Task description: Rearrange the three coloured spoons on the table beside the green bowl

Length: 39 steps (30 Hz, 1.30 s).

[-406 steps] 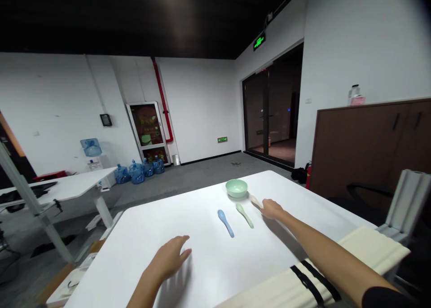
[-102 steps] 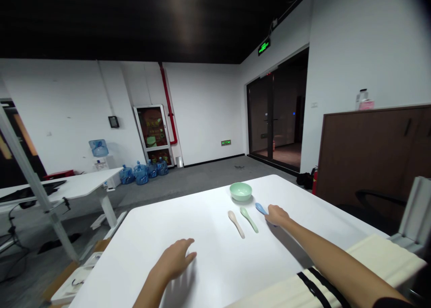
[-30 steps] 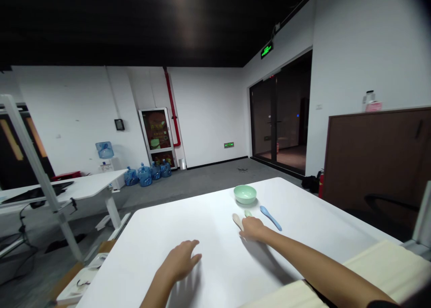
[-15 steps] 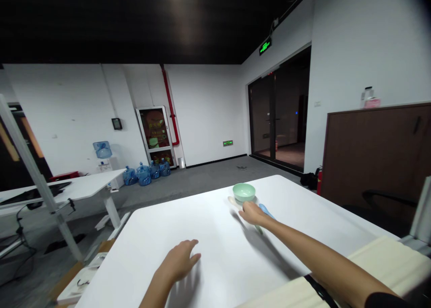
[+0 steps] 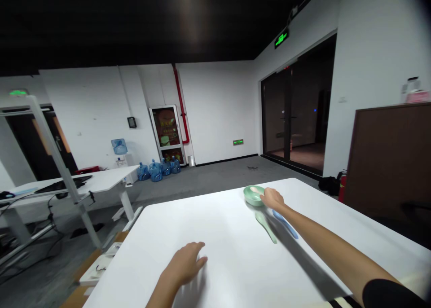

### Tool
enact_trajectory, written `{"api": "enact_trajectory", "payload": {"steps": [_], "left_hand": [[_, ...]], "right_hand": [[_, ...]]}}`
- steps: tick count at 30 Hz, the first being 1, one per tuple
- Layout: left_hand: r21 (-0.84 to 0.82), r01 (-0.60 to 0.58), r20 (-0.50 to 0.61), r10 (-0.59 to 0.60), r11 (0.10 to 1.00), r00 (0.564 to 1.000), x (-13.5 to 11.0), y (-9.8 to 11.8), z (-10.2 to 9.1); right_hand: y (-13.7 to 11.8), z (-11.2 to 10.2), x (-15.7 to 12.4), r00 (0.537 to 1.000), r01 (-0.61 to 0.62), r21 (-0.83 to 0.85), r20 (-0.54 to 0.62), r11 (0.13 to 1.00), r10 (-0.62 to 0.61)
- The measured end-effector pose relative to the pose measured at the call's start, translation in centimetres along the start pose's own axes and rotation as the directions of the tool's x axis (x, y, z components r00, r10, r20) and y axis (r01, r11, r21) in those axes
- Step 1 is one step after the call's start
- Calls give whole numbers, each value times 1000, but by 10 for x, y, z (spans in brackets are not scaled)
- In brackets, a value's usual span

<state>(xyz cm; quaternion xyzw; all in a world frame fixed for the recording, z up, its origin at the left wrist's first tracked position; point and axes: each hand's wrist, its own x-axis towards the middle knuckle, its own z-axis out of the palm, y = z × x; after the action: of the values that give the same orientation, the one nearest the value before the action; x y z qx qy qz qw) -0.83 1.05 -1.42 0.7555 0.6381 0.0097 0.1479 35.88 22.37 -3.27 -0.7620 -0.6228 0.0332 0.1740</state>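
My right hand (image 5: 273,199) is closed on a pale beige spoon (image 5: 255,190), whose head shows inside the green bowl (image 5: 251,200); most of its handle is hidden by the fingers. Just in front of the bowl a green spoon (image 5: 267,228) lies on the white table (image 5: 208,222). Beside it, partly under my right forearm, is a blue spoon (image 5: 286,224). My left hand (image 5: 185,264) hovers over or rests at the table's left front, fingers apart, holding nothing.
Left of the table stand a second white table (image 5: 111,177) and a metal post (image 5: 55,142). Blue water bottles (image 5: 155,171) are on the floor by the far wall. A brown cabinet (image 5: 390,169) stands at the right.
My right hand has lifted the beige spoon from the table and moved its head into the bowl. The green and blue spoons are now uncovered. The view has turned left.
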Motion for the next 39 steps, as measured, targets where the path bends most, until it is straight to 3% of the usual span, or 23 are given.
{"api": "enact_trajectory", "payload": {"steps": [13, 20, 32, 35, 39], "left_hand": [[-9, 19, 11, -19, 1000, 1000, 3, 4, -1], [-17, 24, 12, -24, 1000, 1000, 5, 1, 1], [11, -10, 16, 9, 1000, 1000, 2, -1, 2], [15, -16, 10, 16, 1000, 1000, 0, -1, 1], [11, -24, 8, 24, 1000, 1000, -3, 1, -1]], "right_hand": [[8, 31, 24, 998, -37, 14, 60, 999, 37], [8, 27, 19, 999, 5, 6, 54, 1000, -5], [15, -32, -51, 990, 139, 63, -8, 988, -139], [21, -39, -74, 972, 234, 130, 3, 963, -237], [26, -38, -103, 961, 267, 155, 29, 951, -274]]}}
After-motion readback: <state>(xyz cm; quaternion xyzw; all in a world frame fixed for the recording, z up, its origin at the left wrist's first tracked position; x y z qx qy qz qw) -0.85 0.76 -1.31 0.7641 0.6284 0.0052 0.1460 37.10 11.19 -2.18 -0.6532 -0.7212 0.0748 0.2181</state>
